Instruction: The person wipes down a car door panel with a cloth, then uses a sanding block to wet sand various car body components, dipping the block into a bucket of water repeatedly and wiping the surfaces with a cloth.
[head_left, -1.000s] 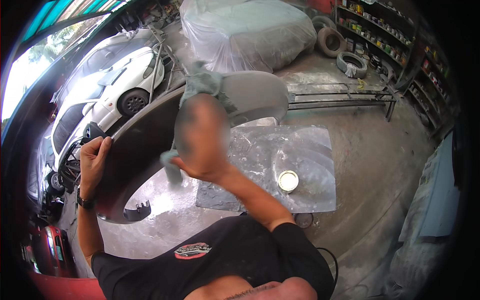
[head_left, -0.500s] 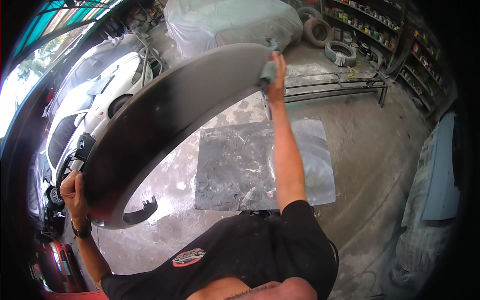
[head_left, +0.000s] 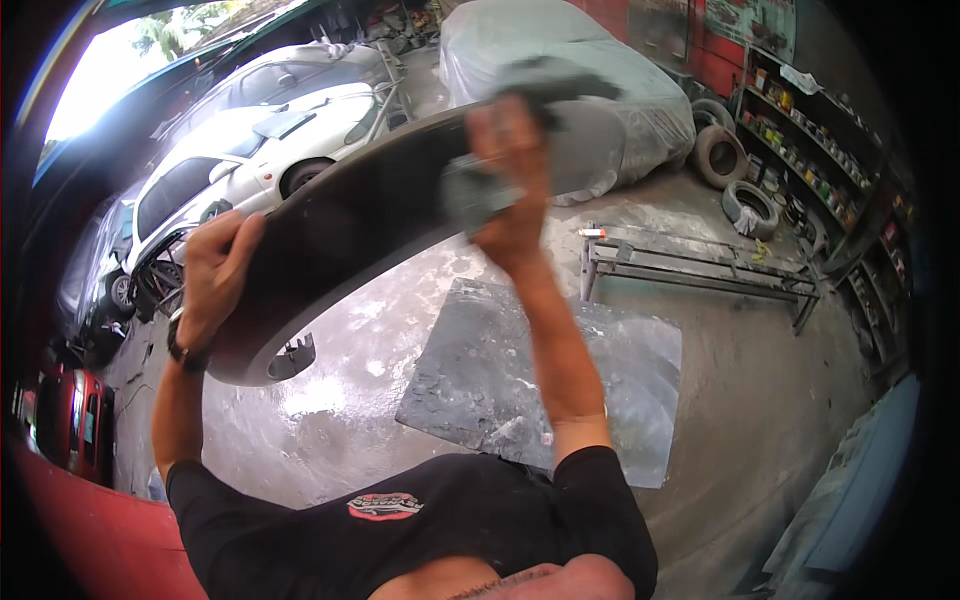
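A long, curved, dark car body panel (head_left: 365,195), which looks like a bumper cover, is held up in front of me. Near its left end my left hand (head_left: 218,270) is closed on the upper edge. My right hand (head_left: 515,190), smeared by motion, is wrapped round a grey-green cloth (head_left: 475,196) and sits over the right part of the panel. More of the cloth shows blurred beyond the fingers. A small bracket with tabs (head_left: 296,358) shows at the panel's lower left end.
Below me lies a flat grey sheet (head_left: 550,390). A low metal frame (head_left: 700,265) stands to the right, with tyres (head_left: 720,157) and shelves of cans (head_left: 815,145) behind. A white car (head_left: 250,165), a plastic-covered car (head_left: 580,50) and a red car (head_left: 80,420) surround the floor.
My right hand and the cloth have moved left along the panel from its far right end. The panel has swung to a flatter slant, and the view has shifted.
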